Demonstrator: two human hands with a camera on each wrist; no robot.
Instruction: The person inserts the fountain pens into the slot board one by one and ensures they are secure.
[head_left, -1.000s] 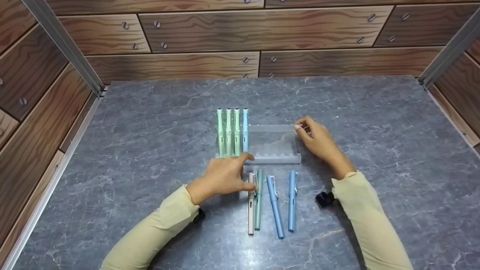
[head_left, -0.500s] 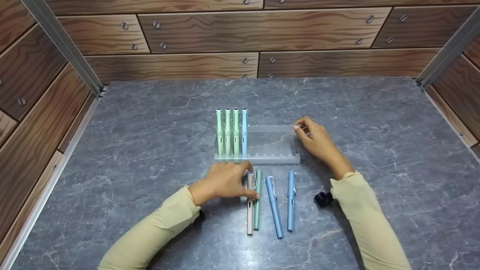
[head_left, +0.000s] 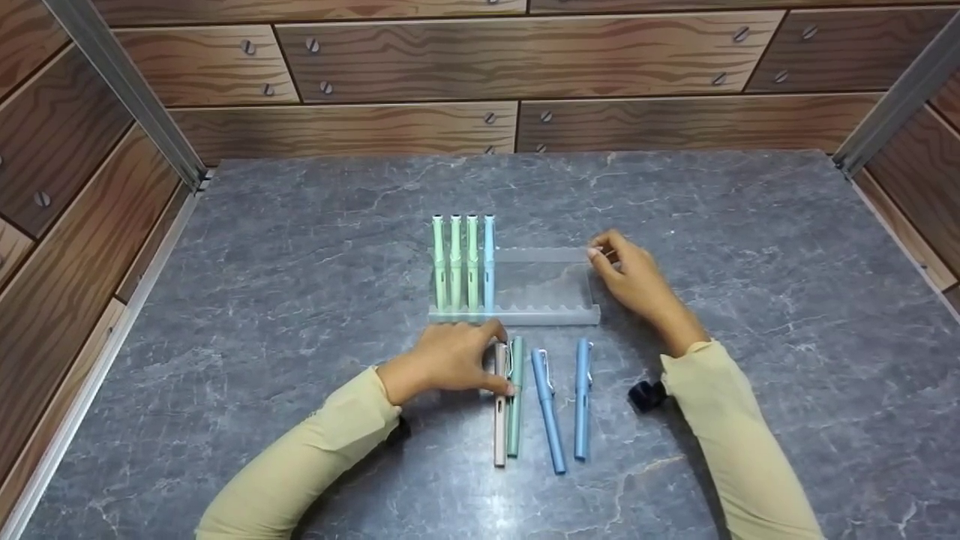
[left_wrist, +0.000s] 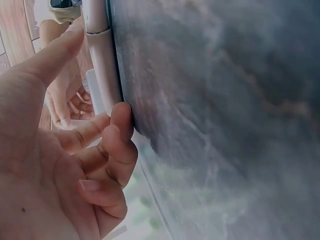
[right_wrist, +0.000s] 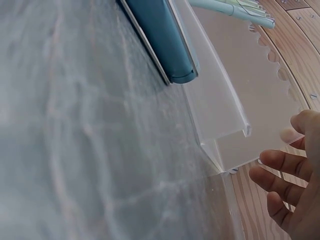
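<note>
In the head view my left hand is at the pinkish pen, which lies on the table. The thumb crosses over this pen, and the curled index finger touches its far end. A dark green pen lies right beside it. My right hand pinches the far right corner of a clear pen rack between thumb and index finger; the right wrist view shows the other fingers loosely bent. Three light green pens and a light blue pen sit side by side in the rack's left slots.
Two blue pens lie in front of the rack, right of the green one, the left of them slanted. Below the sleeves show black wrist devices. Wood-patterned walls and metal posts bound the grey marbled table.
My left hand has come slightly toward the near side, off the rack's front edge and onto the pinkish pen, then stays there. The right hand remains at the rack's corner.
</note>
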